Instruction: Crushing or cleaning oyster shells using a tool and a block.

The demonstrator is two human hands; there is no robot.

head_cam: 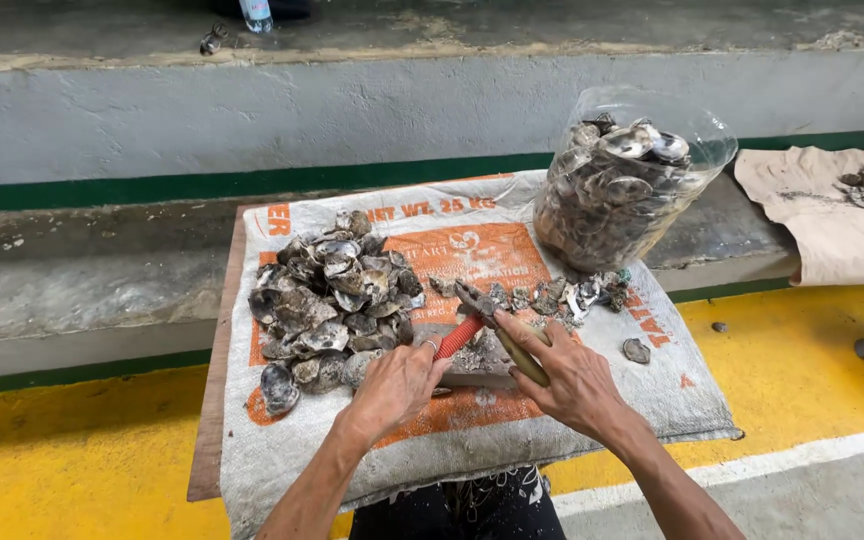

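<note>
My left hand rests on the sack next to a pile of grey oyster shells, its fingers curled by the red handle of a pair of pliers. My right hand grips the other, tan handle of the pliers. The jaws point away from me toward a row of small shell fragments. A flat grey slab lies under the pliers. Whether the jaws hold a shell piece I cannot tell.
A white and orange woven sack covers a wooden board. A clear plastic jar full of shells leans at the back right. A single shell lies at right. A beige cloth with debris sits far right; a concrete ledge runs behind.
</note>
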